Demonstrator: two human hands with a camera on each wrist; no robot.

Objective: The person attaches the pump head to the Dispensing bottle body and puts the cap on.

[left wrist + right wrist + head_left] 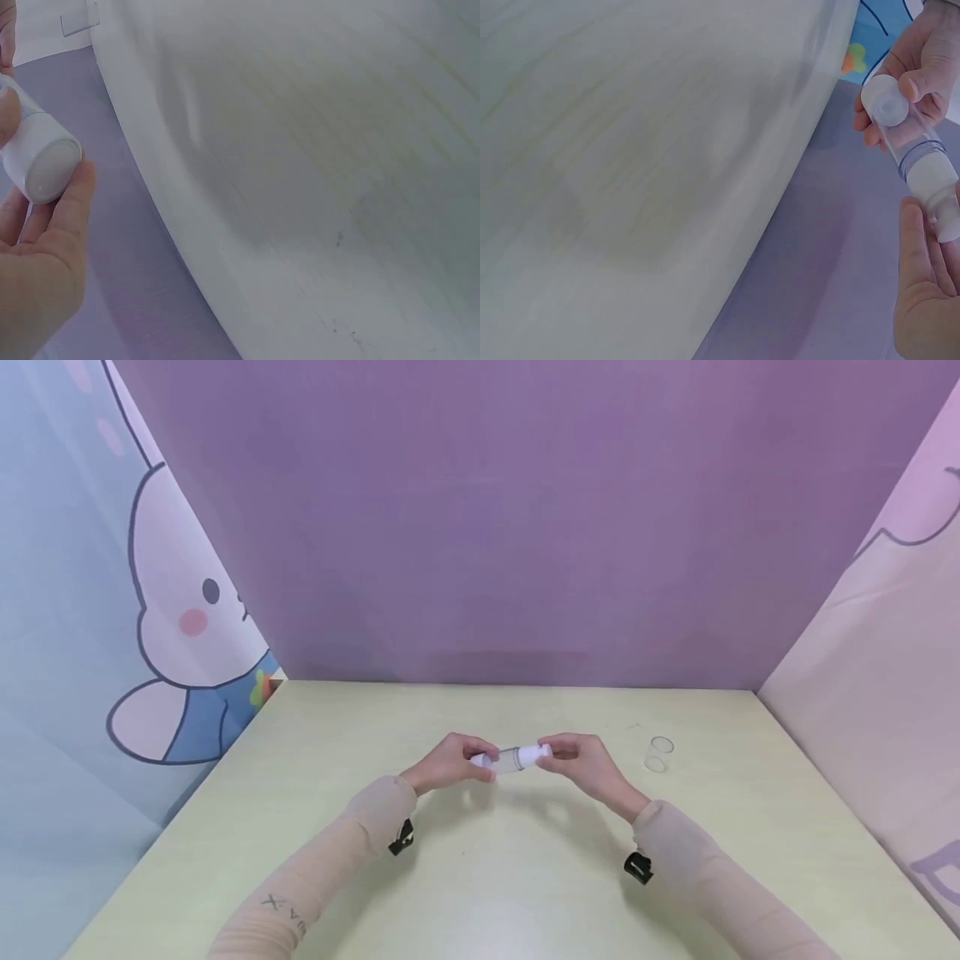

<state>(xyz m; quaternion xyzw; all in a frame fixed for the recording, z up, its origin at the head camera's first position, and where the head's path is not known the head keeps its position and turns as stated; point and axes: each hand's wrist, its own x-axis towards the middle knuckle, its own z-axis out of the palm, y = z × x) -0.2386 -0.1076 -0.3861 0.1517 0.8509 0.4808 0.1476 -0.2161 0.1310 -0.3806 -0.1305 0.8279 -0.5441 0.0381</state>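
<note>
A small clear pump bottle point(508, 761) with a white base and a white pump top lies nearly level between my two hands, just above the table. My left hand point(452, 762) grips the white base end between thumb and fingers; in the left wrist view the round white end point(54, 171) faces the camera. On the other end, my right hand point(588, 766) pinches the white pump top. Through the clear wall in the right wrist view, a white disc point(891, 109) shows near the base, and dark rings circle the body by the white collar point(931, 174).
A clear open cylinder, like a cap point(657, 755), stands on the pale wooden table point(517, 877) to the right of my right hand. A purple panel point(525, 527) closes off the back. Printed cloths point(67, 610) hang along both sides.
</note>
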